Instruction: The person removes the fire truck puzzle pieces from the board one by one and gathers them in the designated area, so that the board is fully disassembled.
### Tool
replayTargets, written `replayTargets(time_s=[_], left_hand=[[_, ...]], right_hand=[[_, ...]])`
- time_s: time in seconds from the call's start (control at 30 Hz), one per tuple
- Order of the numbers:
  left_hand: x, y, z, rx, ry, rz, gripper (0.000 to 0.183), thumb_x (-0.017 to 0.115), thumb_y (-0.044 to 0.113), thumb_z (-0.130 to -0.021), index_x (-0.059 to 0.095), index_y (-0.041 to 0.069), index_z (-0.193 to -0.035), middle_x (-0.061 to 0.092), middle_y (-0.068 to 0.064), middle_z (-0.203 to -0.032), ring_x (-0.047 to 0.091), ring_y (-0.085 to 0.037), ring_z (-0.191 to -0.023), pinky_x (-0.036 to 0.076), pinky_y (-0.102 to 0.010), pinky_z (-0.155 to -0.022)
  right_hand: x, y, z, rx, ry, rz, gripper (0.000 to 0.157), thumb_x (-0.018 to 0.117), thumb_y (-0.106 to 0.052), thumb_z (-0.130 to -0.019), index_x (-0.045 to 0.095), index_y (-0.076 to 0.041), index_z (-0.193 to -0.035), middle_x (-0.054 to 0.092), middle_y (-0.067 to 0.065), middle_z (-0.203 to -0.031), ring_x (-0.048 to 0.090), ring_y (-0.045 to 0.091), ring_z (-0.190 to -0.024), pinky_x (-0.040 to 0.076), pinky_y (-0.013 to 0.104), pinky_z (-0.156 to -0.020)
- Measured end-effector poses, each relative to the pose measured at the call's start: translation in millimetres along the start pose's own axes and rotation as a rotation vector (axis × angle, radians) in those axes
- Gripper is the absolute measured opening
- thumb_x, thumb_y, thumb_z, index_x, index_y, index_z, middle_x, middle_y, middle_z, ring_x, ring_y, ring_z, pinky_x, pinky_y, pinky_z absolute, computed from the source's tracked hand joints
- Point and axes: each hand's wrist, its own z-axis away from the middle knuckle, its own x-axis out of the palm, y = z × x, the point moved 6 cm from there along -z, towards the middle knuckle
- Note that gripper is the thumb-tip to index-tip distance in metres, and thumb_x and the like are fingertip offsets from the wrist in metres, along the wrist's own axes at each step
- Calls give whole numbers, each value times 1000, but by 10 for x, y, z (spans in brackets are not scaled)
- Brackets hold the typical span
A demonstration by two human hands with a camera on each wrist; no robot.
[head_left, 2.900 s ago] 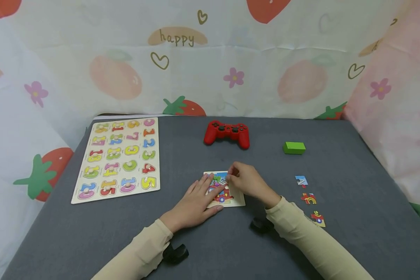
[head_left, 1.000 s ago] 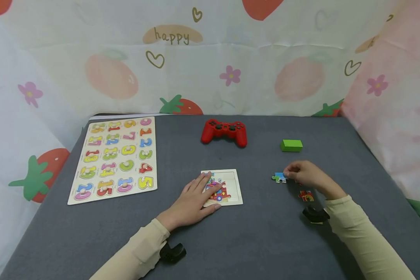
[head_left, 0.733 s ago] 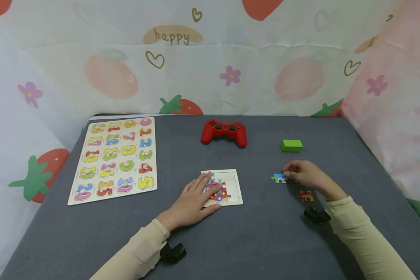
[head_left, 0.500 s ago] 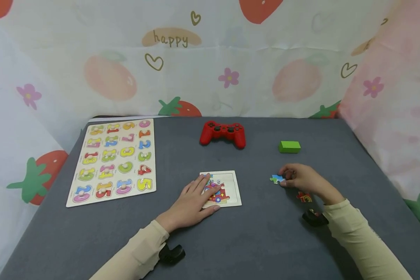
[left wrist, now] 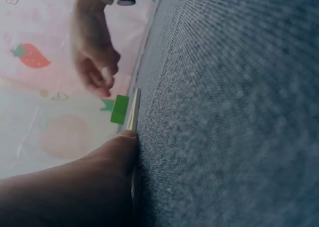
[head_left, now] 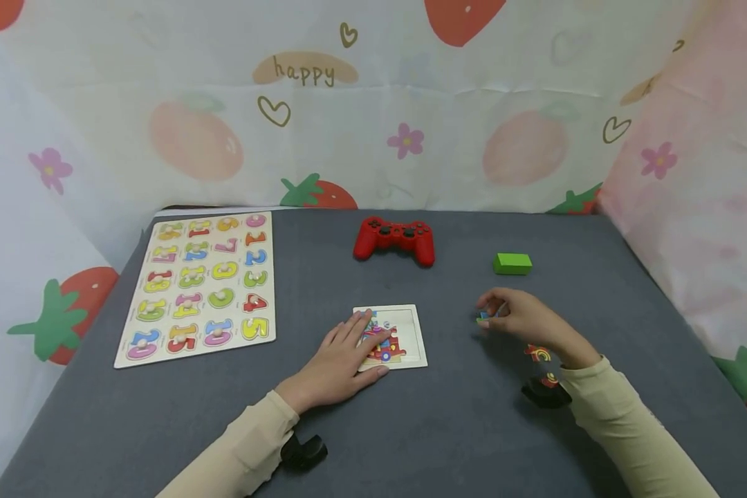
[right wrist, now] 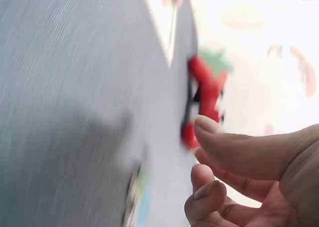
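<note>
Flat on the small wooden jigsaw tray with the left hand, fingers long and spread. Right of the tray, at a blue-and-green jigsaw piece with the right hand, thumb and fingers bent and close together; cannot tell if pinching it. Farther right of the tray, a rainbow jigsaw piece. Behind the tray, a red game controller. Left of the tray, a number peg puzzle.
</note>
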Motion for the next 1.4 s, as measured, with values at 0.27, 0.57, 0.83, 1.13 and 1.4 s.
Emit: replayTargets(time_s=[0.27,0.57,0.83,1.13,1.4], left_hand=[[-30,-23,-53,-19,54,-46,71,53,51,-93,36,5,-145,28,-11,-156,23,-27,-145,23,-47,-114],[-132,31,-225,18,46,-210,72,59,53,-89,44,6,-142,46,-10,-144,44,-25,-130,42,-44,-101],[-194,-18,-198,18,54,-160,72,60,54,-88,47,7,-141,48,-9,-141,44,-25,-127,41,-44,-96],[-176,-62,-144,-3,43,-159,72,58,55,-90,45,8,-143,44,-9,-145,41,-26,-131,39,-46,-98],[-148,-100,-132,-16,40,-157,72,58,54,-90,44,8,-143,43,-9,-146,40,-25,-132,39,-46,-98]], right_hand=[[360,-551,-202,-100,-33,-6,23,70,-19,-88,64,-7,-107,60,2,-87,53,16,-68,45,30,-62],[805,-816,-391,-145,-47,6,21,71,-15,-87,62,-3,-103,60,2,-81,52,13,-67,45,27,-61],[907,-890,-440,-146,3,63,19,72,-12,-85,62,-4,-100,60,1,-81,52,11,-68,45,26,-62],[944,-904,-449,-160,1,24,17,71,-11,-86,62,-5,-98,59,1,-80,51,10,-67,44,26,-61],[951,-928,-444,-178,40,44,19,72,-9,-84,61,-5,-99,58,2,-83,52,12,-73,45,27,-65]])
